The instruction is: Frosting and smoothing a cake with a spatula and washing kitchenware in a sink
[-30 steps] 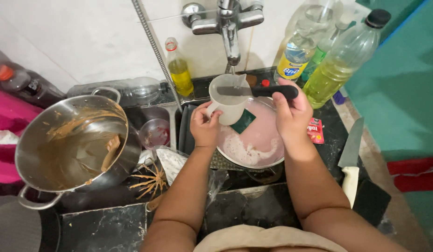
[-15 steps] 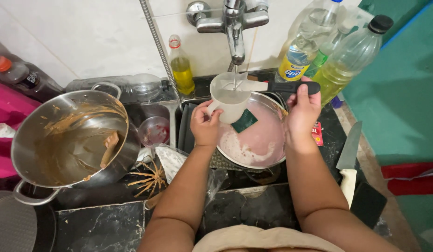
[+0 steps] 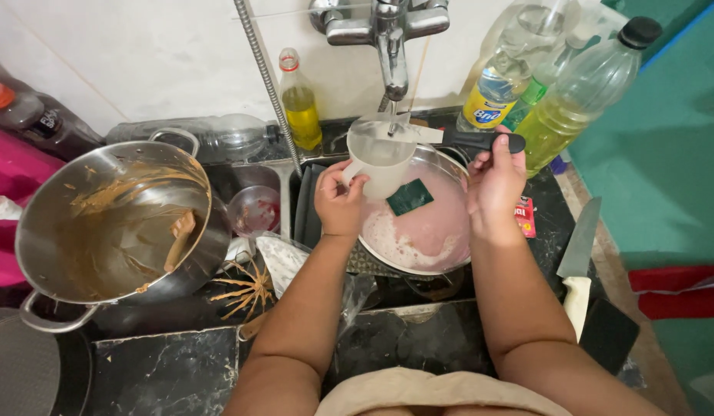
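Note:
My left hand [image 3: 339, 202] grips the handle of a white plastic jug [image 3: 380, 158], held upright under the chrome tap [image 3: 389, 42]. In my right hand [image 3: 494, 185] is the black handle of a utensil [image 3: 480, 141] whose flat blade lies across the jug's mouth. Beneath both sits a round metal pan [image 3: 426, 231] in the sink, filled with pinkish soapy water. A dark green scouring pad [image 3: 408, 196] lies in that pan, just below the jug.
A large steel pot [image 3: 118, 227] smeared with brown batter leans at left, a whisk [image 3: 245, 289] below it. Bottles of yellow liquid [image 3: 301, 104] [image 3: 573, 100] stand by the wall. A white-handled knife [image 3: 579, 266] lies on the right counter. A small glass bowl [image 3: 254, 208] sits in the sink.
The view has shifted a little. The jug has come up closer under the tap, and my right hand has moved slightly right along the black handle.

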